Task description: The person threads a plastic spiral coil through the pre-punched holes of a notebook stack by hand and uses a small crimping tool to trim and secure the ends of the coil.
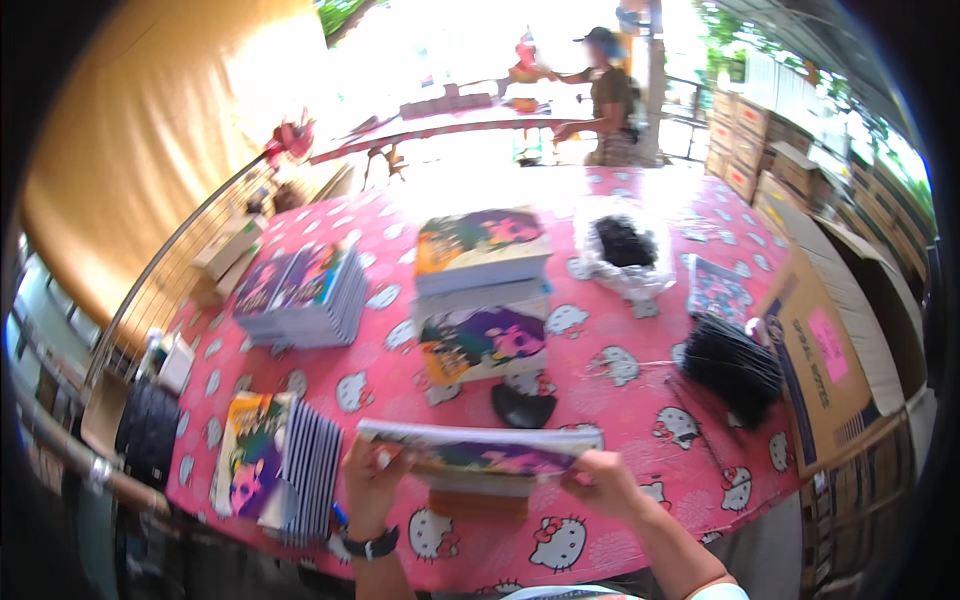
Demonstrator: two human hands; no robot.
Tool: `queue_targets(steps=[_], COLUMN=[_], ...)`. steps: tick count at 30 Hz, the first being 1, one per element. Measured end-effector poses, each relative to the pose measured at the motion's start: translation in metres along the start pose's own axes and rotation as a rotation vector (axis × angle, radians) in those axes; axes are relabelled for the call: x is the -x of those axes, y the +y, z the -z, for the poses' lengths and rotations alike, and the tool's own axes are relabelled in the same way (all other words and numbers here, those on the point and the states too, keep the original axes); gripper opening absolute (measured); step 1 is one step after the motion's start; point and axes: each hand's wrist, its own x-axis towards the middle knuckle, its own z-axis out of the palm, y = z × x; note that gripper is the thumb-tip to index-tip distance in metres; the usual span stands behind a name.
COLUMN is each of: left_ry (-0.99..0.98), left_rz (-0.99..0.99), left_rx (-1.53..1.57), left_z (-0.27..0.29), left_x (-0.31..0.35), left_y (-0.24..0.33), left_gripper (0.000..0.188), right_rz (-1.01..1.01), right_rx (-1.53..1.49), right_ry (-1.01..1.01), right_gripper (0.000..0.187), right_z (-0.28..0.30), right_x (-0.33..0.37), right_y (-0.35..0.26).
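Note:
Close in front of me, a thin stack of booklets (490, 455) with colourful covers is held level, its page edges up toward the far side. My left hand (375, 485) grips its left end, fingers closed around it; a dark watch is on that wrist. At the other end, my right hand (610, 483) pinches the stack's right corner. Beneath the booklets a brown block (478, 505) shows on the table. Just beyond them lies a black curved object (523, 405) whose kind I cannot make out. Left of my left hand stands a fanned pile of booklets (265, 465).
Taller booklet stacks stand at the middle (482, 335) and back left (300, 295) of the pink table (620, 400). Right of these are a plastic bag of black items (625, 243), a bundle of thin black strips (732, 370) and an open carton (830, 350). Farther back, a person (607, 100) stands at another table.

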Motion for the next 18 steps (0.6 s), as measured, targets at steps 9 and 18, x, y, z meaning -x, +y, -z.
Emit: queue_targets(steps=[9, 18], left_ry=[0.252, 0.5], left_rz=[0.016, 0.011], left_rx=[0.245, 0.185], left_z=[-0.004, -0.038], left_x=[0.014, 0.008], left_y=[-0.044, -0.037], left_gripper=[0.03, 0.028], right_rz=[-0.079, 0.02], right_rx=[0.075, -0.524], right_ry=[-0.328, -0.129], right_gripper=[0.047, 0.094], right_z=[-0.022, -0.052], right_x=[0.004, -0.001], right_y=[0.033, 0.022])
